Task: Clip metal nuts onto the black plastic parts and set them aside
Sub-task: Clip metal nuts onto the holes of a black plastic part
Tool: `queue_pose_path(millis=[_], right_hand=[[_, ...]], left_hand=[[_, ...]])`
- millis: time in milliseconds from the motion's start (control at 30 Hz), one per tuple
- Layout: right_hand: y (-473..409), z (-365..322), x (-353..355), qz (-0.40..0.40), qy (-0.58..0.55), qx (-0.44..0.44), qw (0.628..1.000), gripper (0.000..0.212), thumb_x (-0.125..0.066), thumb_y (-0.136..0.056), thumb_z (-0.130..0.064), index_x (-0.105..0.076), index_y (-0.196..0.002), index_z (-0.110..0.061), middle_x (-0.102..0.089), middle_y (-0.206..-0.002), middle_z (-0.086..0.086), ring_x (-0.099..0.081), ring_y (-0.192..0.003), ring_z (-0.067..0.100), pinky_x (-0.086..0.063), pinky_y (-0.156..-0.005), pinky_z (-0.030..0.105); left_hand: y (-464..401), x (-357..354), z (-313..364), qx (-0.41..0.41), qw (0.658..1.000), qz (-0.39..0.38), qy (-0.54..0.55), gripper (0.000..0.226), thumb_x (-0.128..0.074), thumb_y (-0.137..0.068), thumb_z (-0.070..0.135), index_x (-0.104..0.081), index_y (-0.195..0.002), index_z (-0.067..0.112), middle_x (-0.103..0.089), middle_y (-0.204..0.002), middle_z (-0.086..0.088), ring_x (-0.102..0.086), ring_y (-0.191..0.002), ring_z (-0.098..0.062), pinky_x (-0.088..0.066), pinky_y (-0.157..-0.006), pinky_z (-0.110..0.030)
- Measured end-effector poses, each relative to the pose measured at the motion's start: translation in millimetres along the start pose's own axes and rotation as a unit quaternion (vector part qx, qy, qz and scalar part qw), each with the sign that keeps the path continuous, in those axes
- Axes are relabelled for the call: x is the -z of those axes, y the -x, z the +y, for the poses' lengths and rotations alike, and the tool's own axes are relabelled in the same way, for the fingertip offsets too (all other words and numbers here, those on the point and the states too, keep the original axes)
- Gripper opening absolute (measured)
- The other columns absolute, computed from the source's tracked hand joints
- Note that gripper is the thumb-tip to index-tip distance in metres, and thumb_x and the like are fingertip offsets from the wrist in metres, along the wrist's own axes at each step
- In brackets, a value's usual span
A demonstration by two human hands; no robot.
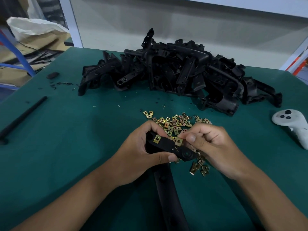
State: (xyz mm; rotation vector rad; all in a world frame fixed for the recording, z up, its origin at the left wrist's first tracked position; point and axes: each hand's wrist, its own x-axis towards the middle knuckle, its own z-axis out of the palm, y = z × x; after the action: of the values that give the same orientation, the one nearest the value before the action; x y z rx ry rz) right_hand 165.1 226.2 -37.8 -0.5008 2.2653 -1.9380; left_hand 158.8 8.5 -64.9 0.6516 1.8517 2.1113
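Gripping the black plastic part (168,145), the left hand (141,152) steadies it. The right hand (211,144) pinches a metal nut (178,141) at its edge; misalignment could skew or drop it.

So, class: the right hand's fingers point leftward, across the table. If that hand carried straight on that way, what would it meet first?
Most likely the black plastic part held by the left hand: the right hand already pinches a metal nut at its edge. Depth is hard to judge here.
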Motion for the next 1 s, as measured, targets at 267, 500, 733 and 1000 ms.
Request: queue_pose_path(millis=[267, 500, 733, 1000], right_hand=[[1, -1, -4, 0.013, 0.017, 0.019, 1.0, 0.014, -0.068, -0.089, -0.03, -0.076, -0.087, -0.019, -0.075, -0.079, -0.009, -0.067, -0.072, 0.0, -0.051, -0.065, 0.012], [5, 0, -10, 0.034, 0.019, 0.028, 0.999, 0.04, -0.058, -0.09, -0.066, -0.08, -0.096, -0.033, -0.078, -0.098, -0.004, -0.072, -0.089, 0.01, -0.054, -0.076, 0.017], [6, 6, -12, -0.021, -0.014, 0.041, 0.999, 0.03, -0.084, -0.078, -0.035, -0.073, -0.103, -0.022, -0.077, -0.091, -0.002, -0.073, -0.083, 0.009, -0.054, -0.074, 0.016], [0, 7, -2, 0.091, 0.003, 0.065, 0.994, 0.014, -0.081, -0.083, -0.02, -0.076, -0.096, -0.025, -0.075, -0.085, -0.004, -0.064, -0.073, 0.004, -0.05, -0.065, 0.014]], left_hand=[[0, -4, -2, -0.001, 0.999, 0.01, 0.034, 0.034, -0.086, -0.071, 0.016, -0.059, -0.088, 0.028, -0.064, -0.076, 0.011, -0.058, -0.068, -0.004, -0.049, -0.062, -0.016], [1, -1, -1, 0.004, 0.998, 0.052, 0.04, 0.041, -0.09, -0.071, 0.014, -0.056, -0.093, 0.019, -0.067, -0.078, 0.011, -0.063, -0.071, -0.006, -0.054, -0.065, -0.018], [1, -1, -1, -0.01, 0.998, 0.057, -0.001, 0.034, -0.088, -0.075, 0.023, -0.059, -0.092, 0.03, -0.068, -0.079, 0.012, -0.062, -0.072, -0.002, -0.052, -0.065, -0.016], [1, -1, -6, -0.058, 0.989, 0.101, -0.087, 0.022, -0.075, -0.082, 0.039, -0.064, -0.1, 0.042, -0.068, -0.094, 0.016, -0.064, -0.087, -0.003, -0.05, -0.075, -0.014]])
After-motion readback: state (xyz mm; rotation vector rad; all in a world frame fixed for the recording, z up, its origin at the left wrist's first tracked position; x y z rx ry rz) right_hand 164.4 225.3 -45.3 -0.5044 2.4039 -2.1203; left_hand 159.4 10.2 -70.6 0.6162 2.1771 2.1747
